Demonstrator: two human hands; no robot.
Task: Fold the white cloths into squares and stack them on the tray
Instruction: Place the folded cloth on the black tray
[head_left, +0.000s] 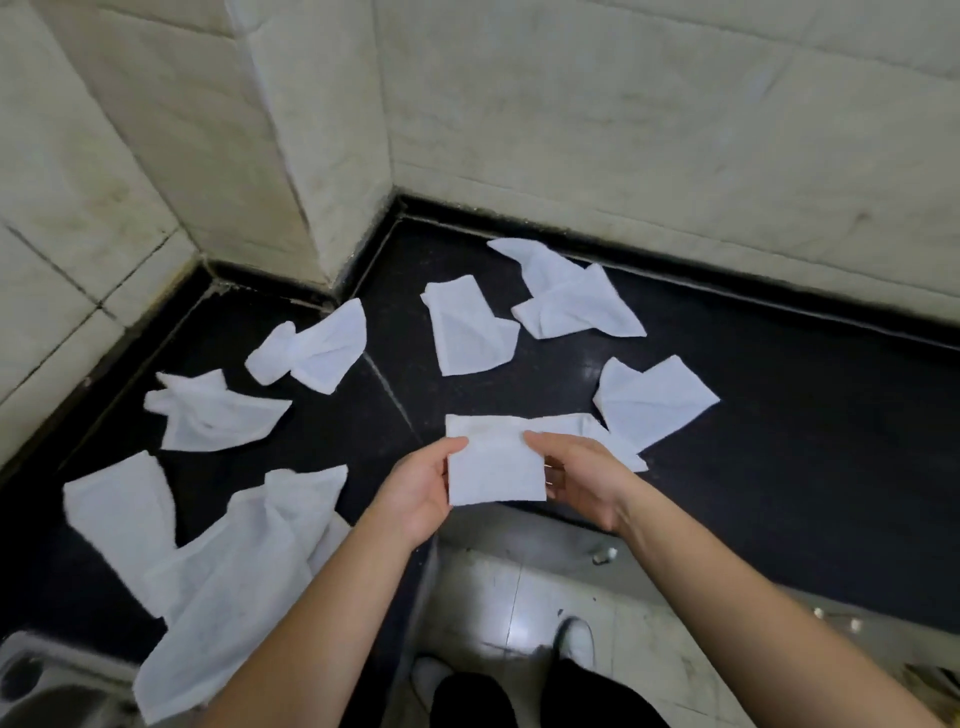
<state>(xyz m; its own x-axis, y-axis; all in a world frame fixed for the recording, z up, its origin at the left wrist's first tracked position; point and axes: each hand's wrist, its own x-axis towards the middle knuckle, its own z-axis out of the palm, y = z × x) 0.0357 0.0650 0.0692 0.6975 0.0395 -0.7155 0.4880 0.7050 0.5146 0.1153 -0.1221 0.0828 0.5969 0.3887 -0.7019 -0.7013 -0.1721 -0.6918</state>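
Metal basin (36, 691) mostly beyond the lower-left corner; tiny unidentifiable bit (605, 556) at the counter (779, 467) edge.

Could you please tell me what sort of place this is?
Probably a kitchen or washroom counter: a black polished stone worktop, pale tiled walls behind it, and a steel sink at the near-left corner.

You held the folded cloth (496, 470) between your left hand (415, 488) and right hand (582, 478), above the near edge of the counter (779, 441). Just behind it, a flat cloth (584, 423) lay on the counter, partly hidden by your right hand, with the right cloth (649, 400) just beyond it to the right. Toward the far wall (623, 130), the far-middle cloth (470, 332) lay left of the far-right cloth (571, 301). The corner cloth (317, 348) and the left cloth (213, 415) lay farther left, and the near-left heap (223, 561), perhaps two or three cloths overlapping, lay nearest you.
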